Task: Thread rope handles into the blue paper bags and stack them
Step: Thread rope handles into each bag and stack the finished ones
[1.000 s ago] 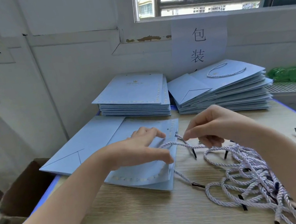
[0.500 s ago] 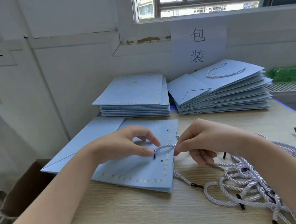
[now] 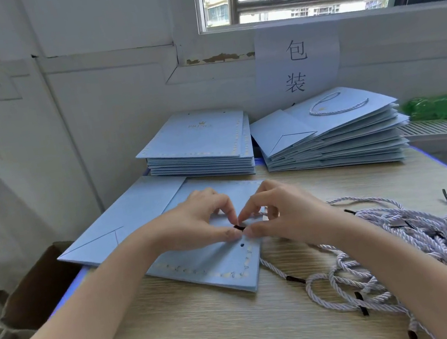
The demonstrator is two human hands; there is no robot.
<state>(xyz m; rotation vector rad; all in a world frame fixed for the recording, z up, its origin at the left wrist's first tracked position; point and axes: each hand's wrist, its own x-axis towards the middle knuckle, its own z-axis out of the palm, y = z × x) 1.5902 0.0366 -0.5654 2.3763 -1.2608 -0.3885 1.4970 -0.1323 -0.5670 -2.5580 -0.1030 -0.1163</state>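
Left grip: the left hand (image 3: 196,225) has thumb and forefinger closed narrowly on the black tip (image 3: 239,227) of a rope handle, the other fingers curled above the bag.
Right grip: the right hand (image 3: 278,213) pinches the same black tip from the other side, fingertips meeting those of the left hand; a short run of pale rope shows inside its curled fingers.
Bag being worked: one blue paper bag (image 3: 216,266) lies flat near the front left of the surface (image 3: 211,330), under both hands; one punched hole (image 3: 242,245) shows just below the pinched tip.
Second flat bag: one more blue bag (image 3: 125,221) lies partly beneath it, reaching to the left edge.
Stacks: two at the back edge. The left stack (image 3: 202,149) shows no handles; the right stack (image 3: 333,135) has a rope loop on its top bag. Bags per stack cannot be counted.
Loose ropes: a tangled pile of rope handles (image 3: 397,253) with black tips lies along the right side; number unclear.
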